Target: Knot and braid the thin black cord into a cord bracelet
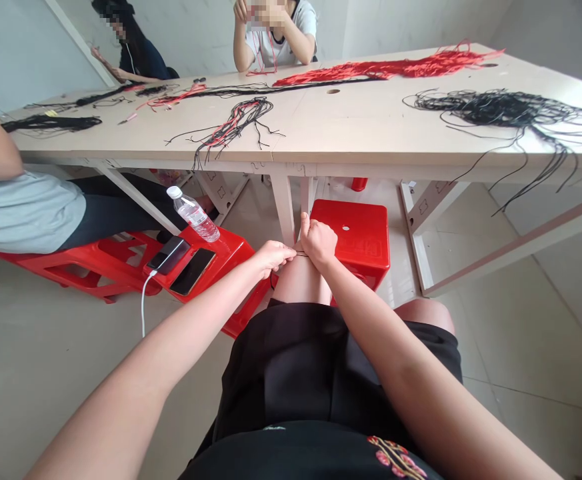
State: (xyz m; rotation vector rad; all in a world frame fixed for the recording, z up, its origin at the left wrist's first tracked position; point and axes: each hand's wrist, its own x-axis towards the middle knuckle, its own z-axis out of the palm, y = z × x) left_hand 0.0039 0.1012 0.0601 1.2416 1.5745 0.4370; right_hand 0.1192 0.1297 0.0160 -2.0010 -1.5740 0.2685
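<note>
Over my bare knee, my left hand pinches a thin black cord between thumb and fingers. My right hand is closed in a fist with the thumb up, just right of the left hand. The cord runs from the left fingertips into the right fist, where its other part is hidden. A short dark strand also hangs below my left hand.
A long table ahead bears black cords, red cords and a mixed bundle. Red stools stand below; one carries a water bottle, a phone and a charging device. Several people sit nearby.
</note>
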